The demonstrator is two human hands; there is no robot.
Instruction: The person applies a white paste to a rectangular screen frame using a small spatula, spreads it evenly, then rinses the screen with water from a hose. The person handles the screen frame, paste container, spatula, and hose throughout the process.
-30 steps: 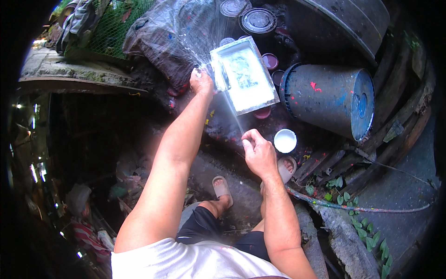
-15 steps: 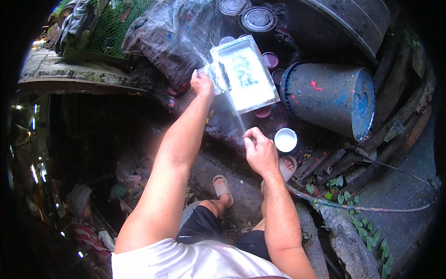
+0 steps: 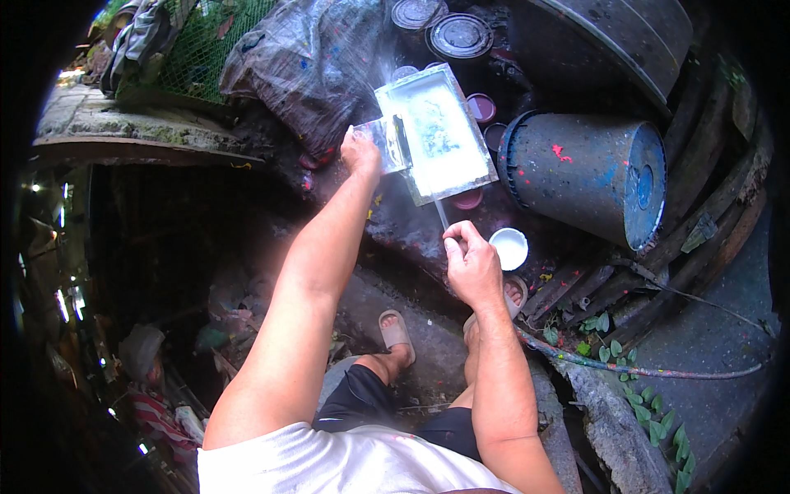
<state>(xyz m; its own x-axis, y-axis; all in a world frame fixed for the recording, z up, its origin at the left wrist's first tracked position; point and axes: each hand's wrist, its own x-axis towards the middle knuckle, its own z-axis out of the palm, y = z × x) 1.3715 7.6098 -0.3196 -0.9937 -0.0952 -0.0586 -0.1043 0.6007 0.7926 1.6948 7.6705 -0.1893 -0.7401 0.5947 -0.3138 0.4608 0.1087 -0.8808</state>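
A shallow rectangular frame (image 3: 472, 122), its inside bright white with a bluish patch, lies tilted ahead of me. At its left side my left hand (image 3: 360, 151) is closed on a clear flat sheet (image 3: 383, 142) with a dark band, which overlaps the frame's left edge. My right hand (image 3: 473, 263), below the frame, pinches a thin pale stick (image 3: 443, 216) that points up to the frame's lower edge. Beside the right hand stands a small round tub (image 3: 509, 249) with white contents. Glare hides detail inside the frame.
A large dark bucket (image 3: 580, 173) with paint spots lies on its side at the right. Paint cans (image 3: 459, 34) stand behind the frame, and a crumpled plastic sheet (image 3: 300, 74) covers something at the far left. A hose (image 3: 642, 369) curves across the lower right.
My right hand has shifted slightly right with the stick, which now stands steeper. Pale streaks near my left hand have faded, and the clear sheet shows flatter.
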